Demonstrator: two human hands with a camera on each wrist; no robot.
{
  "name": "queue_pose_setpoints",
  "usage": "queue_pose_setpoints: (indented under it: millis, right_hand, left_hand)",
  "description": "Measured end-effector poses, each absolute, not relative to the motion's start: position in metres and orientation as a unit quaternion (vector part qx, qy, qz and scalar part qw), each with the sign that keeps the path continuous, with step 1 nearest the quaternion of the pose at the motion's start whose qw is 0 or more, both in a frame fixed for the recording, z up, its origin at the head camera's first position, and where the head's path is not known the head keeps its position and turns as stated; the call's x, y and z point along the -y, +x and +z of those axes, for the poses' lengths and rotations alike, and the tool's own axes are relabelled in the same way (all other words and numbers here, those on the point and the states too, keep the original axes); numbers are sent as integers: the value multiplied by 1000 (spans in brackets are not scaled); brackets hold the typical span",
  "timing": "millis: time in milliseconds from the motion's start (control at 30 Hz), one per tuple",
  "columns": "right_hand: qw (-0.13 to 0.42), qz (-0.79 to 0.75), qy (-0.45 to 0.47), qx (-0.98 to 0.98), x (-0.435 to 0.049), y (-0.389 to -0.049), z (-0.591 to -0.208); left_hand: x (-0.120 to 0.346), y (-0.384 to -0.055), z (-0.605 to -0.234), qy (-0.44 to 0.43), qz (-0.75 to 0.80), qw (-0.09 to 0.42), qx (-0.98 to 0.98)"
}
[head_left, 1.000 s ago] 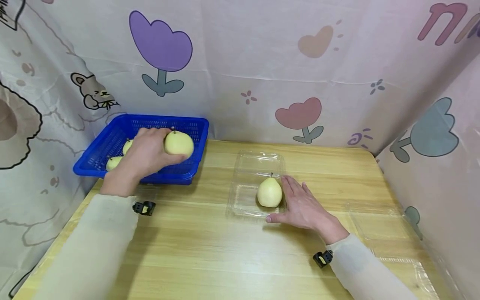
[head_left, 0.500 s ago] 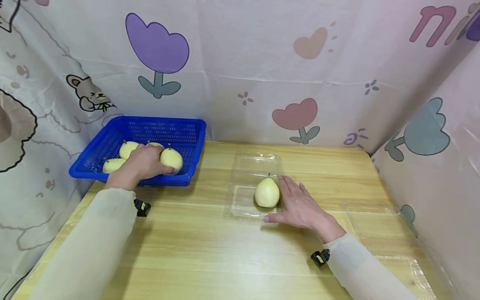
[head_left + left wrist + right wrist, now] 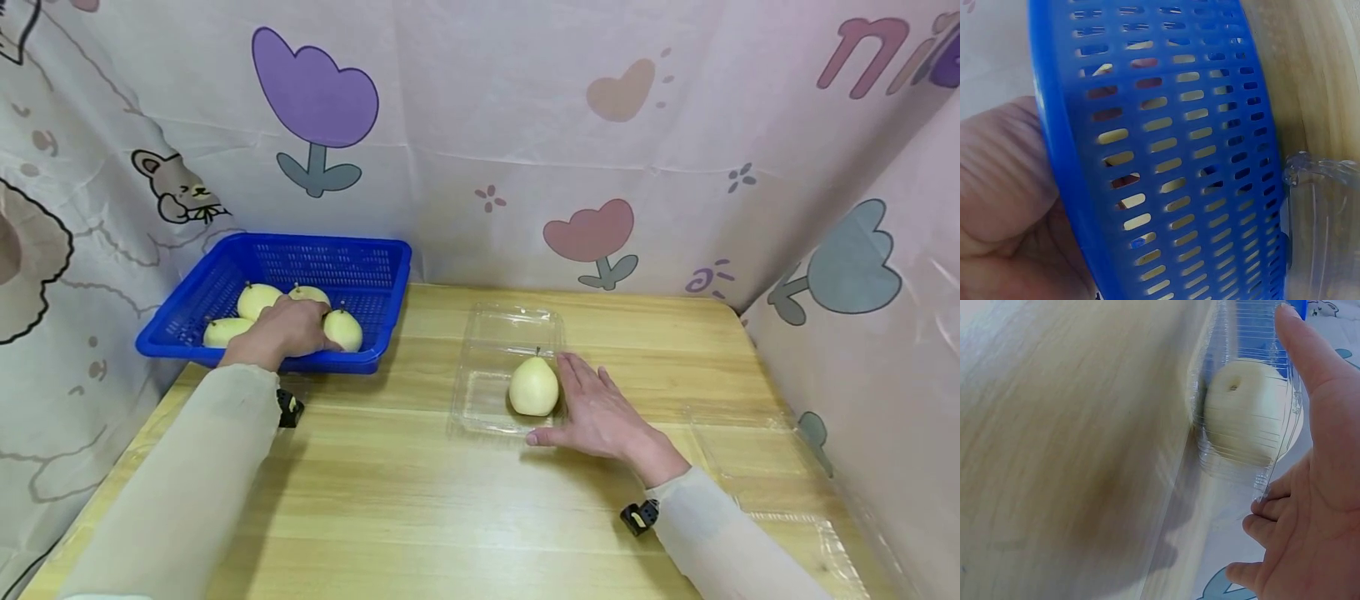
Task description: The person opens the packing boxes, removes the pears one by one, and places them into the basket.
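Reaching over the front rim of the blue basket, my left hand is among pale yellow pears. Its thumb lies at the left side of one pear, and its other fingers are hidden. In the left wrist view the palm shows outside the basket's slotted wall. A clear plastic clamshell box lies with its lid folded back and one pear in its right part. Along the box's right side my right hand rests with fingers spread and straight, thumb at the front corner.
More pears lie in the basket's left and middle. Another clear plastic box lies at the table's right side, and clear plastic also shows beside the basket. A printed curtain closes off the back and sides.
My left hand has lowered a pear from above the basket down into it, and its thumb has drawn back leftward along that pear. The right hand stays at the clamshell box.
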State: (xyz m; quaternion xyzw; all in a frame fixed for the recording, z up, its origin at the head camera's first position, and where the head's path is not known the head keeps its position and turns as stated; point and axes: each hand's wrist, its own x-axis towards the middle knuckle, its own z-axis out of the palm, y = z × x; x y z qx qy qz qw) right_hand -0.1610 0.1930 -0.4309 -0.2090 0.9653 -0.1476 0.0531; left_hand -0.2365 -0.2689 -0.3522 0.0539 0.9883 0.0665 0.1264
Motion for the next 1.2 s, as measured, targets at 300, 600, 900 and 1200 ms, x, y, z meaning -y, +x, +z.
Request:
queue_pose_setpoints:
  millis: [300,600,900,1200]
  right_hand:
    - [52,-148,-206,-966,-193,-160,-431]
    - [46,-151,-205,-966,-193,-159,-431]
    - [44,-149,-208,-966,-193,-160,-432]
    - [49,-153,-206,-965,-193,-162,-432]
  left_hand:
    - [269,-239,-350,29,62,166,-984]
    - [269,-241,-349,32,78,178,-980]
    - [271,-238,-350,32,87,178,-980]
    - [270,-241,-345,50,78,195,-976]
